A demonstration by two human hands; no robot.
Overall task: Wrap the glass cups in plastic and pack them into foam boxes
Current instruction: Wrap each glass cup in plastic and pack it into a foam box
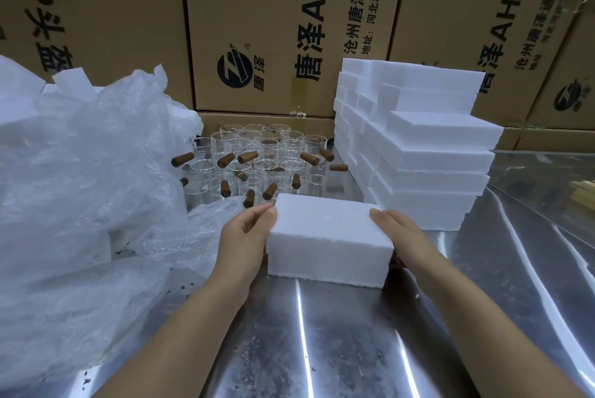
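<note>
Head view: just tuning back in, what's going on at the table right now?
A person's left grip and right grip hold the two ends of a white foam box resting on the steel table. Behind it stand unwrapped glass cups with brown handles. Bubble wrap is heaped at left; stacked foam boxes sit at right.

The far middle cardboard box (273, 27) carries sideways print: large "唐泽AH4.", smaller "沧州唐泽通信" and "地址:河北河间经济开", each cut off at the top edge, plus a round logo (234, 71) with "唐泽" and ®. The far right cardboard box (483, 11) repeats "唐泽AH4.0" and "沧州唐泽通信". The far left cardboard box (96, 11) shows "P" and "头"; the rest is unclear.
</note>
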